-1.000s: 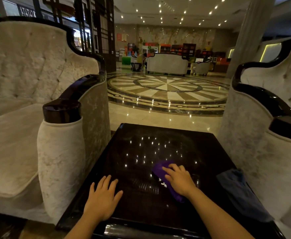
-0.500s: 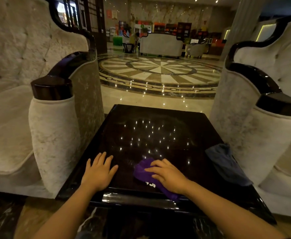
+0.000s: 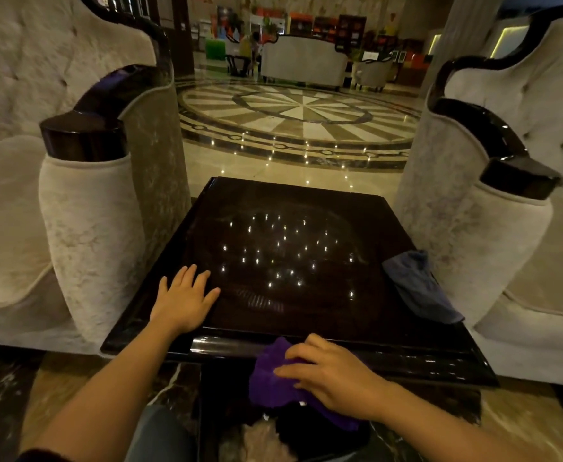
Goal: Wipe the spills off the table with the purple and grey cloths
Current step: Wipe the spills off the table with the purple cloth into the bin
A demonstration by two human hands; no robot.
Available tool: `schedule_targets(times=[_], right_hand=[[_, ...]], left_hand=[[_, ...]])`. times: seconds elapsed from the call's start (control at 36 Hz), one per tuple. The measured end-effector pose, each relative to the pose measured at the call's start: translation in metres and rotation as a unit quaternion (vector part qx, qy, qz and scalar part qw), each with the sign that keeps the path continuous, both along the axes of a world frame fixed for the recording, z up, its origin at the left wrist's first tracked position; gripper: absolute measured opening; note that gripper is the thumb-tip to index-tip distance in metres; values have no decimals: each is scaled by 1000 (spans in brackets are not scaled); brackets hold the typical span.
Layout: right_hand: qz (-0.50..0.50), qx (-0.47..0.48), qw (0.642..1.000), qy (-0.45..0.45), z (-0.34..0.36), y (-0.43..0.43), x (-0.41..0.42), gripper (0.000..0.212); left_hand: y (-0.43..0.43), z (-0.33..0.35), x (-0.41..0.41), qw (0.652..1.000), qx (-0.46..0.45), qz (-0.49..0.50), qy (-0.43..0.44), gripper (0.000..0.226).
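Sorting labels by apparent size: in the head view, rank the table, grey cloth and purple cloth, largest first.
1. table
2-3. grey cloth and purple cloth: look alike; the purple one is nearer and partly under the right hand, so unranked.

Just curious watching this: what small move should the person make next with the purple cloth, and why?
Probably lift the purple cloth back onto the table. The right hand has it at the near edge, hanging over, while the grey cloth lies untouched and the left hand rests flat.

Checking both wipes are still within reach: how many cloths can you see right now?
2. The purple cloth is under the right hand at the table's near edge; the grey cloth lies untouched at the table's right edge.
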State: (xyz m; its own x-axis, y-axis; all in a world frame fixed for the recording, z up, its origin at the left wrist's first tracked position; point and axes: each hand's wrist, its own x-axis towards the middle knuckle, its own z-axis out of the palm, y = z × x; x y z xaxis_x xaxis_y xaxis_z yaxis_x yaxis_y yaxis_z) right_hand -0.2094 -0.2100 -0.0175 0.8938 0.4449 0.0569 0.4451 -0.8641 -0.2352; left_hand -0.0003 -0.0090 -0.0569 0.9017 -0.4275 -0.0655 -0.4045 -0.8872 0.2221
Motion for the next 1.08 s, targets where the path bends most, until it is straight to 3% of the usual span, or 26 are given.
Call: schedule_targets(times=[0.11, 0.25, 0.36, 0.58, 0.64, 0.67, 0.75, 0.81, 0.89, 1.08], right_hand=[[-29, 33, 999, -23, 16, 0, -10, 37], [-46, 7, 996, -75, 20, -3, -12, 34], [-63, 18, 995, -71, 15, -4, -14, 33], [-119, 126, 985, -27, 23, -8, -6, 37], [-119, 149, 982, -9, 25, -8, -3, 35], [-120, 161, 980, -1, 26, -9, -2, 33], [-119, 183, 976, 25, 29, -7, 2, 32], [-111, 192, 974, 35, 30, -4, 5, 31], [-103, 208, 972, 48, 30, 1, 10, 31], [-173, 187, 965, 58, 20, -5, 15, 58]], left_hand=[[0, -1, -1, 1000, 0, 2, 6, 59], [0, -1, -1, 1000, 4, 2, 9, 59], [0, 0, -1, 1000, 4, -1, 17, 59], [-2, 7, 0, 999, 5, 13, 43, 58], [-7, 22, -5, 997, -51, 18, 62, 57], [-11, 32, -9, 989, -122, 12, 80, 56], [-23, 66, -38, 906, -355, -72, 219, 66], [-30, 82, -59, 880, -326, -158, 307, 75], [-36, 88, -78, 881, -184, -254, 355, 74], [-36, 87, -89, 920, -124, -283, 241, 29]])
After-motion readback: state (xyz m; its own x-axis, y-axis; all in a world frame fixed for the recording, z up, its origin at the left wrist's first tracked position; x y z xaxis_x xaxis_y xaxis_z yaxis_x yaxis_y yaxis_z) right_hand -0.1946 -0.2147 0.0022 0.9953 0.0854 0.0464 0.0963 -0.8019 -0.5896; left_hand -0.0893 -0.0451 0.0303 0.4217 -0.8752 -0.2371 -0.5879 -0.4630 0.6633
